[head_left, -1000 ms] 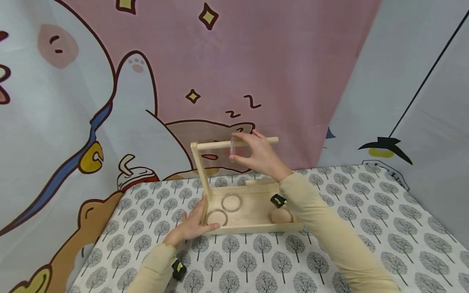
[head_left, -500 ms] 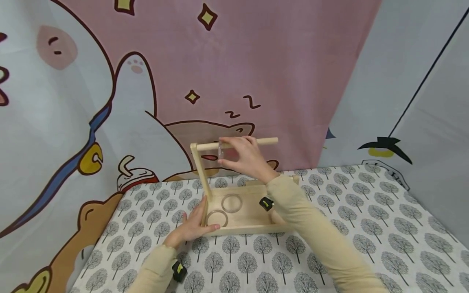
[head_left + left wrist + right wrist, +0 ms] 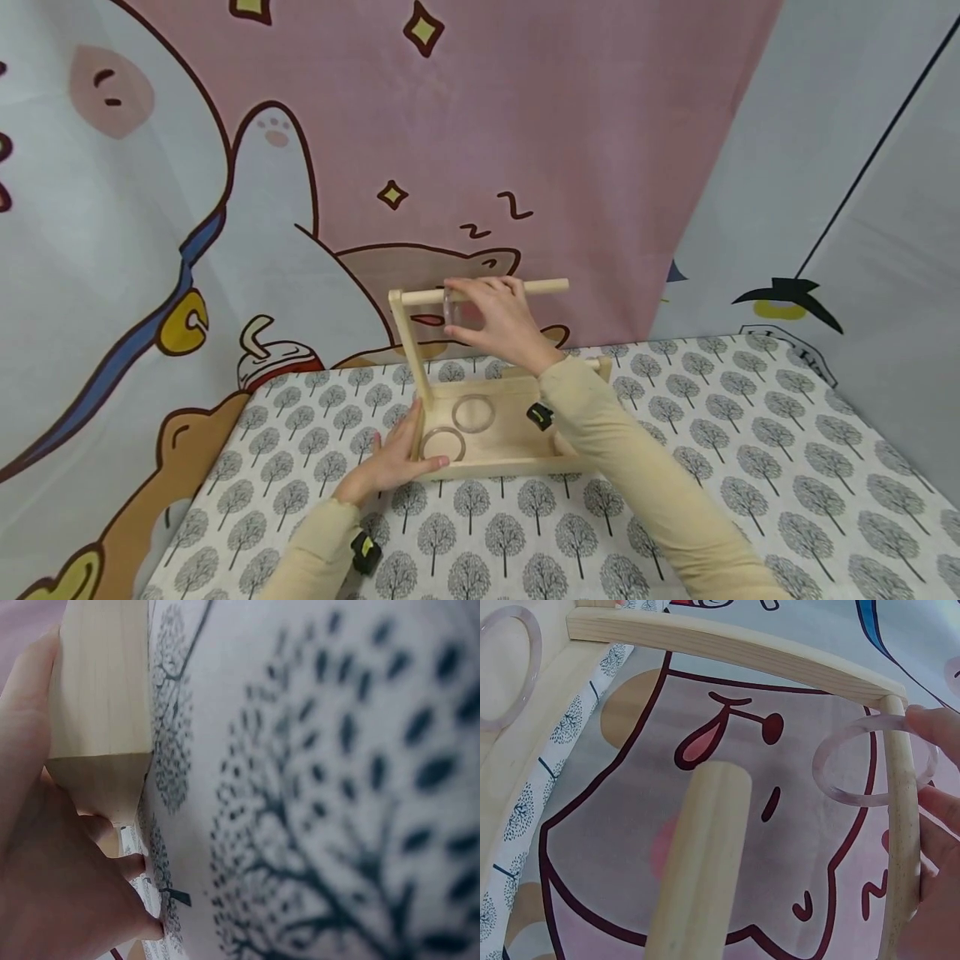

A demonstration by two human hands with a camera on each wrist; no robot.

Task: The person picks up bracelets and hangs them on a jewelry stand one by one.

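Observation:
A pale wooden bangle stand [image 3: 410, 350] has a tray base, a left post and a top rod [image 3: 546, 287]. My right hand [image 3: 501, 321] pinches a translucent bangle [image 3: 448, 310] between thumb and forefinger. In the right wrist view that bangle [image 3: 826, 784] goes round the rod, near its joint with the post. Low on the left, my left hand [image 3: 390, 462] grips the tray's front left corner, its thumb on the front wall. The left wrist view shows this hand [image 3: 60, 877] against the tray's wooden end [image 3: 101, 690]. Two more bangles, one [image 3: 473, 414] behind the other [image 3: 442, 447], lie inside the tray.
A second, lower rod end [image 3: 603, 367] shows behind the right sleeve. It looms blurred as a rod [image 3: 705, 855] in the right wrist view. The sleeve hides the tray's right part. A tree-print cloth [image 3: 750, 433] covers the table; a cartoon curtain [image 3: 585, 150] hangs close behind.
My right hand has slid the bangle left along the top rod, toward the post, and has stayed nearly still over the last half second. My left hand has not moved.

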